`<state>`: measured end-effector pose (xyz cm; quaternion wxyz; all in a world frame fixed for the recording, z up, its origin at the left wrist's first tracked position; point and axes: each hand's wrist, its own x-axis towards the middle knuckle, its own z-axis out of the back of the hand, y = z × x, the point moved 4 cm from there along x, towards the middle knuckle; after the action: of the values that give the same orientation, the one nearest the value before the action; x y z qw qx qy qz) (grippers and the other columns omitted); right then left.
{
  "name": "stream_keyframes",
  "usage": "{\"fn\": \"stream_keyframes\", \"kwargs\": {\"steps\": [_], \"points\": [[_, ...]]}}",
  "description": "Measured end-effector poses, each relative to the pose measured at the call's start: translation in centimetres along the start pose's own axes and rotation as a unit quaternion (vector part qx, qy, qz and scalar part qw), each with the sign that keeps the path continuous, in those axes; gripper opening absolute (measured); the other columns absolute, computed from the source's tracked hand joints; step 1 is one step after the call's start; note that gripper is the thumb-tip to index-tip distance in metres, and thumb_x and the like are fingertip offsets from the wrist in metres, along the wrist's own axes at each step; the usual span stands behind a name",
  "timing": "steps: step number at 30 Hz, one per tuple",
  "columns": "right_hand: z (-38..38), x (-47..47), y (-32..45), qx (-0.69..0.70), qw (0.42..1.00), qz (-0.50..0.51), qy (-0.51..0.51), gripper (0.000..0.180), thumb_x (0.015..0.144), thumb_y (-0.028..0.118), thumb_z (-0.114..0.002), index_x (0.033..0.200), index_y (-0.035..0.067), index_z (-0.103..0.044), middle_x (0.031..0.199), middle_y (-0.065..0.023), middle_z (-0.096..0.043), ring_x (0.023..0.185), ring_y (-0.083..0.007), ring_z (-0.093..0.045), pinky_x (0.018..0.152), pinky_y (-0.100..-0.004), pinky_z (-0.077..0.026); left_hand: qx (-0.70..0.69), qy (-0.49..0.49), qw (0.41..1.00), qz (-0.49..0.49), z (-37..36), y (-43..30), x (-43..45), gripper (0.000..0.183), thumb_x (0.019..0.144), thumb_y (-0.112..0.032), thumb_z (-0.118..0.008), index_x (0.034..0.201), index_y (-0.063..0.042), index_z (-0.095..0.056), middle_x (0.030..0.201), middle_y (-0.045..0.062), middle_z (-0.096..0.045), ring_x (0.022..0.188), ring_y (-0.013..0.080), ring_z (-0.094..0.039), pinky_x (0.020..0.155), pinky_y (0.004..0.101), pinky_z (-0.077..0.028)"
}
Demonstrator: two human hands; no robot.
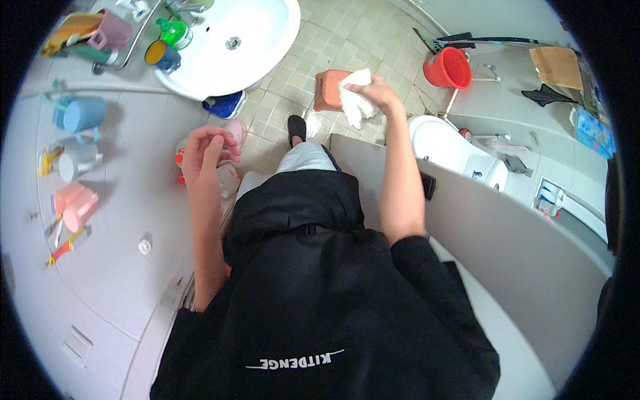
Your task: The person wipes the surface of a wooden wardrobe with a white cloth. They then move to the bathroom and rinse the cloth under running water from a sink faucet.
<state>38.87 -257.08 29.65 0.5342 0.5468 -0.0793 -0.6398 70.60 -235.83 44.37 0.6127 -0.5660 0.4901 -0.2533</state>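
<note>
A white cloth [358,100] hangs crumpled from my right hand [376,94], pinched between thumb and fingers. Below and behind it, an orange-brown plastic stool [327,90] stands on the tiled floor, partly covered by the cloth. My left hand [207,152] is raised at the left with its fingers loosely curled and holds nothing. Under that hand are a pink slipper [237,131] and bottles with red caps [179,159], both partly hidden.
Ahead on the left is a white washbasin [240,45] with a green pump bottle [175,34] at its rim. Cups [85,114] hang along the left wall. A grey partition [480,215] runs on my right, with a toilet [440,142] and red bucket [447,68] beyond.
</note>
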Motion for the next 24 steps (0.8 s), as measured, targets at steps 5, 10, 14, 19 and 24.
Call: {"fn": "stream_keyframes", "kwargs": {"steps": [5, 10, 14, 19, 24], "points": [[1.0, 10.9, -13.3, 0.336, 0.915, -0.192, 0.117, 0.046, 0.088, 0.027, -0.075, 0.122, 0.001, -0.060, 0.112, -0.0120, -0.070, 0.096, -0.0233, -0.070, 0.084, -0.0380, -0.058, 0.011, 0.000, 1.000, 0.004, -3.5, -0.6, 5.2, 0.015, 0.100, -0.014, -0.052, 0.108, -0.003, -0.058, 0.093, 0.007, -0.061, 0.079, 0.0143, -0.060, 0.073, 0.0267, -0.049], [6.6, 5.6, -20.9, 0.275, 0.908, -0.302, 0.088, 0.049, 0.089, 0.030, -0.074, 0.123, 0.000, -0.058, 0.114, -0.0125, -0.068, 0.099, -0.0262, -0.069, 0.087, -0.0426, -0.058, 0.048, -0.030, 0.998, 0.039, -5.3, -1.6, 10.4, 0.017, 0.099, -0.016, -0.054, 0.108, -0.003, -0.058, 0.094, 0.007, -0.062, 0.080, 0.0145, -0.060, 0.075, 0.0282, -0.048], [8.4, -0.4, -27.5, 0.300, 0.894, -0.331, 0.044, 0.050, 0.090, 0.031, -0.073, 0.127, 0.002, -0.055, 0.117, -0.0132, -0.067, 0.102, -0.0287, -0.068, 0.090, -0.0434, -0.057, 0.063, -0.022, 0.996, 0.053, -6.3, -2.0, 13.1, 0.017, 0.099, -0.016, -0.053, 0.109, -0.003, -0.058, 0.095, 0.007, -0.062, 0.081, 0.0146, -0.060, 0.075, 0.0281, -0.048], [8.0, -1.4, -29.8, 0.474, 0.821, -0.318, -0.029, 0.051, 0.093, 0.029, -0.069, 0.135, 0.006, -0.051, 0.126, -0.0106, -0.063, 0.111, -0.0274, -0.064, 0.094, -0.0445, -0.054, 0.077, -0.003, 0.995, 0.068, -6.8, -1.6, 15.5, 0.017, 0.099, -0.016, -0.053, 0.109, -0.003, -0.058, 0.095, 0.007, -0.062, 0.081, 0.0147, -0.060, 0.075, 0.0278, -0.048], [8.5, -2.0, -29.3, 0.486, 0.815, -0.312, -0.053, 0.050, 0.098, 0.038, -0.061, 0.136, 0.008, -0.052, 0.131, -0.0100, -0.062, 0.118, -0.0267, -0.061, 0.102, -0.0429, -0.048, 0.077, 0.013, 0.994, 0.070, -7.0, -1.7, 17.5, 0.016, 0.100, -0.015, -0.053, 0.109, -0.003, -0.058, 0.095, 0.007, -0.061, 0.081, 0.0151, -0.060, 0.075, 0.0282, -0.048]]}}
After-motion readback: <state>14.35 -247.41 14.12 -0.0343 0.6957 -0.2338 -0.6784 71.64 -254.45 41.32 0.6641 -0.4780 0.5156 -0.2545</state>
